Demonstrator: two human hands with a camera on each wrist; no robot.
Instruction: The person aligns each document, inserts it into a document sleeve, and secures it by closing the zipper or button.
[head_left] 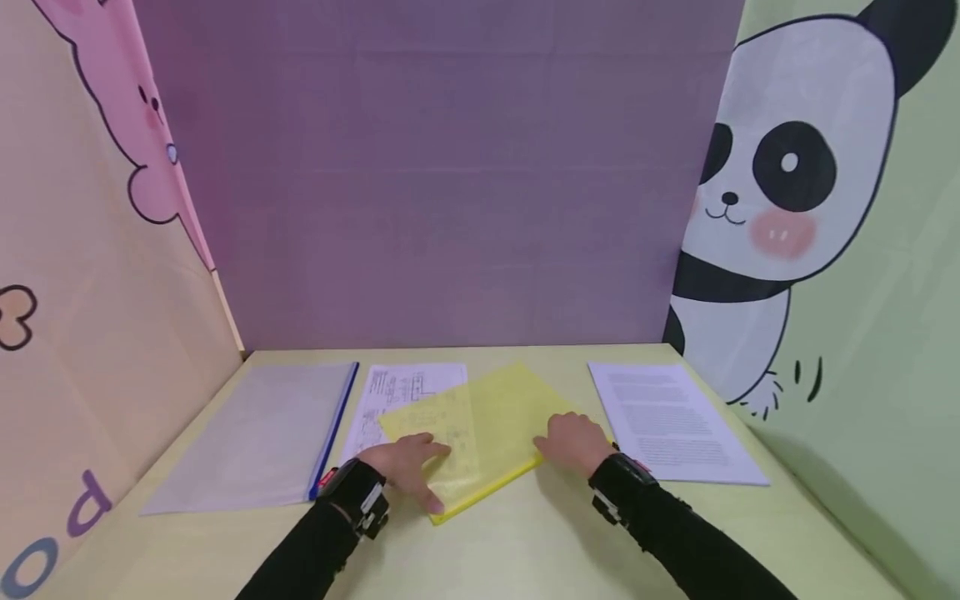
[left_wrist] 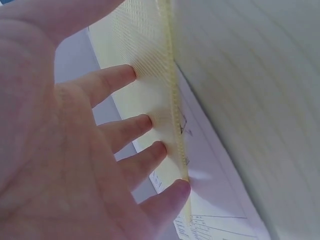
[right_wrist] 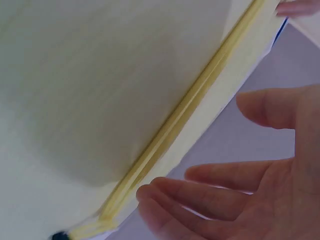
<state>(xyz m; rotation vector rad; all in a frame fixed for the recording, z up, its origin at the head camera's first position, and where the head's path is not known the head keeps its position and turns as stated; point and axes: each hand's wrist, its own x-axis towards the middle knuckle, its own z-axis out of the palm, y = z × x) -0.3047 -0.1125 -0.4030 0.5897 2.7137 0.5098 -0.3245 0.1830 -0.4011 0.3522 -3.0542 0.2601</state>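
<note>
A see-through yellow report cover with a yellow spine bar lies slanted on the table, its left part over a printed sheet. My left hand is at the cover's left end, fingers spread; in the left wrist view its fingertips touch the yellow plastic near an edge. At the other end, my right hand is by the right end of the spine bar. The right wrist view shows its fingers nearly straight beside the bar, thumb apart from them.
To the left lies a clear report cover with a blue spine bar. A stack of printed paper sits on the right of the pale table. Behind stands a purple cloth panel, with printed side panels left and right.
</note>
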